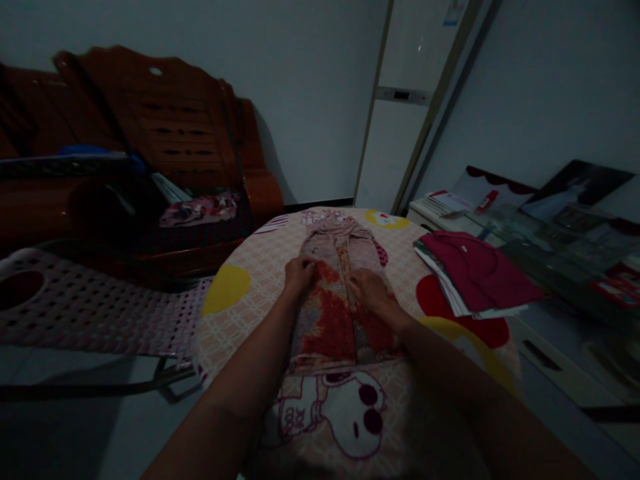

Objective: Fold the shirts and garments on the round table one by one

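A greyish-pink garment (327, 320) with red-orange patches lies spread on a round table covered by a patterned cloth (265, 267). Its narrower, gathered end points away from me. My left hand (299, 275) is at the garment's left edge, fingers curled down and closed on the fabric. Over the garment's middle right, beside the patterned strip, rests my right hand (369, 288); its fingers are bent, and their tips are too dark to make out. Folded clothes with a dark red one on top (475, 270) lie at the table's right side.
A woven lounge chair (150, 320) stands to the left, with a carved wooden bench (175, 133) behind it holding some cloth (203, 209). A tall white cabinet-like unit (390, 147) is at the back. On the right is a glass-topped cabinet (525, 233) with papers and pictures.
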The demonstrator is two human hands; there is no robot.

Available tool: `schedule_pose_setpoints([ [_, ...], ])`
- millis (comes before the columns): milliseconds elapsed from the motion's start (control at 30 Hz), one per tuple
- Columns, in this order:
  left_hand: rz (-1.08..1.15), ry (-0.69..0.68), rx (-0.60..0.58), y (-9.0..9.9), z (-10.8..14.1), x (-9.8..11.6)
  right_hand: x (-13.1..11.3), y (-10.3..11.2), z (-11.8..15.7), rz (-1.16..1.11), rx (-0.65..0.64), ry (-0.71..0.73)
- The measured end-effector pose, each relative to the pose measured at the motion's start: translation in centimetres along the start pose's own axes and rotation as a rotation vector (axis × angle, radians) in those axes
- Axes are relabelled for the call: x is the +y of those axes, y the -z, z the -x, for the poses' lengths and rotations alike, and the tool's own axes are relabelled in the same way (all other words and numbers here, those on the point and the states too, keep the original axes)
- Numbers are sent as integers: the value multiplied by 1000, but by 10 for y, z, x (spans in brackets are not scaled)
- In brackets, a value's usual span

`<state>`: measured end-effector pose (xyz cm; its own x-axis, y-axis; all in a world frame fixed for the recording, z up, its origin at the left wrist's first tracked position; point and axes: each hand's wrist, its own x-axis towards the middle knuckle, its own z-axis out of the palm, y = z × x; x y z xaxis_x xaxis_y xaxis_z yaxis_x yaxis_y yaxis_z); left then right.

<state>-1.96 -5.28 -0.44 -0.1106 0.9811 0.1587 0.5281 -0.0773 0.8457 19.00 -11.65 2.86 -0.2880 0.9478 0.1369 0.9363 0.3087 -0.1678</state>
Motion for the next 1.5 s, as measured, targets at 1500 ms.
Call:
schedule_pose_setpoints([
  [1500,-158,253,197,39,-22,-11,-97,-33,83,-294,69,772],
])
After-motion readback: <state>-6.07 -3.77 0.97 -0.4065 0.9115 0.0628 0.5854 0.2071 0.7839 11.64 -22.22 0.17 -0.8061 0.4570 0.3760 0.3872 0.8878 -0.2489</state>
